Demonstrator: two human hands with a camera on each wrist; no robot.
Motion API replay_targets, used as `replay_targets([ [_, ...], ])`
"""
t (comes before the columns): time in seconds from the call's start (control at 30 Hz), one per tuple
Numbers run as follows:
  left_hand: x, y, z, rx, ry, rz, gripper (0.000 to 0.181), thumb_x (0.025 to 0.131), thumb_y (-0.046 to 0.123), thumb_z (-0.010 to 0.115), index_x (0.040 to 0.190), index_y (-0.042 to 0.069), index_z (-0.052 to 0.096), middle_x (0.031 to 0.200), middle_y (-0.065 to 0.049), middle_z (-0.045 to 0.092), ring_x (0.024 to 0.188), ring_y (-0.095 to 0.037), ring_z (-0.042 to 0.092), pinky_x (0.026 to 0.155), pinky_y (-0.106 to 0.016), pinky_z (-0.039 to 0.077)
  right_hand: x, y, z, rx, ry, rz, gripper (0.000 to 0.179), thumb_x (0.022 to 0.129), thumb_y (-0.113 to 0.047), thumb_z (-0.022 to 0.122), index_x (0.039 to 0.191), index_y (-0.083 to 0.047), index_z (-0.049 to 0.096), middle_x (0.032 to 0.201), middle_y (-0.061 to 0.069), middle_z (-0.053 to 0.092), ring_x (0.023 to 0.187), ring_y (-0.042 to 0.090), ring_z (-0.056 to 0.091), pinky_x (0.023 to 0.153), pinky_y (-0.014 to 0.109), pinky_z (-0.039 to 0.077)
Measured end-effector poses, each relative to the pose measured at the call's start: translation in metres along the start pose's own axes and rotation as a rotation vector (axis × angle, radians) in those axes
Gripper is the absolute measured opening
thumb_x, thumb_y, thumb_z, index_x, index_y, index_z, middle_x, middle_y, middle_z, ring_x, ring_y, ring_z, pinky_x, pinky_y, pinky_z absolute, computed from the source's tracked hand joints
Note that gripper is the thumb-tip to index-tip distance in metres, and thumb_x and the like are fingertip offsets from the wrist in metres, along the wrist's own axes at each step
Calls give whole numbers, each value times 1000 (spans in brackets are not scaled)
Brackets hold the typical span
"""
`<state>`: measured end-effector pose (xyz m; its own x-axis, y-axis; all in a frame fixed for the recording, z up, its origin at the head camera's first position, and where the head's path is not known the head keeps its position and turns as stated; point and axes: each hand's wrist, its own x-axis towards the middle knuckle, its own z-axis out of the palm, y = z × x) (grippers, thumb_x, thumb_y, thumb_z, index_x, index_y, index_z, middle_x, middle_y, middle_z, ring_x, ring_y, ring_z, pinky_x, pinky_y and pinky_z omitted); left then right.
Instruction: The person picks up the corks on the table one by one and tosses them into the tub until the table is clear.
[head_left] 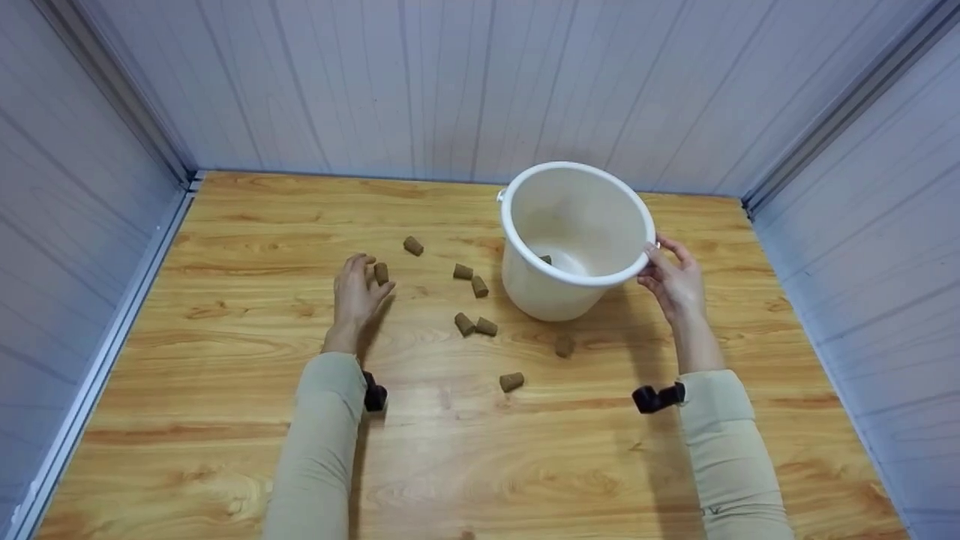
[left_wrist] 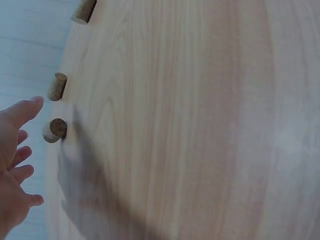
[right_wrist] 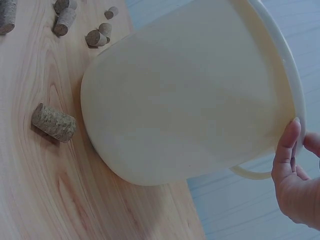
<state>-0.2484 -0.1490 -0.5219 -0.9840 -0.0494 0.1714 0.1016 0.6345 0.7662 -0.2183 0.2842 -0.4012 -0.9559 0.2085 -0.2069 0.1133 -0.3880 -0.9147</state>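
Loose corks (head_left: 480, 286) on the desk (head_left: 420, 465), bucket (head_left: 536, 292) held by its rim.
Head view: from here I see the left hand (head_left: 357, 294) relaxed, fingers bracketing one cork (head_left: 381, 273), likely chosen as nearest; another cork (head_left: 545, 259) lies inside the bucket. Left wrist view: the fingers look loose, grasping nothing. Right wrist view: the right hand (right_wrist: 295, 187) grips only the edge, I judge to steady the bucket without blocking its mouth.
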Motion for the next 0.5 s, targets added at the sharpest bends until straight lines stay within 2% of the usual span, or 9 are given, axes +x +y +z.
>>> replay_targets([
  [0.07, 1, -3, 0, 1, -4, -13, 51, 79, 15, 67, 120, -8, 46, 128, -23, 38, 119, -36, 34, 100, -48, 17, -1, 0, 0, 0, 4, 0, 26, 85, -5, 57, 109, -6, 47, 57, 6, 56, 48, 14, 55, 45, 22, 46],
  [0.23, 5, -5, -1, 2, 3, -29, 49, 79, 15, 67, 119, -6, 47, 126, -22, 41, 117, -34, 36, 98, -46, 19, -2, 0, 0, 0, 1, 1, 27, 85, -5, 58, 110, -6, 47, 57, 7, 57, 48, 15, 55, 45, 22, 46],
  [0.5, 9, -8, 1, 35, -59, -69, 49, 81, 20, 65, 121, -3, 48, 127, -20, 39, 119, -34, 34, 98, -51, 16, -1, 1, 0, 3, -7, -3, 27, 85, -5, 58, 110, -6, 48, 58, 7, 57, 49, 15, 55, 46, 22, 47],
])
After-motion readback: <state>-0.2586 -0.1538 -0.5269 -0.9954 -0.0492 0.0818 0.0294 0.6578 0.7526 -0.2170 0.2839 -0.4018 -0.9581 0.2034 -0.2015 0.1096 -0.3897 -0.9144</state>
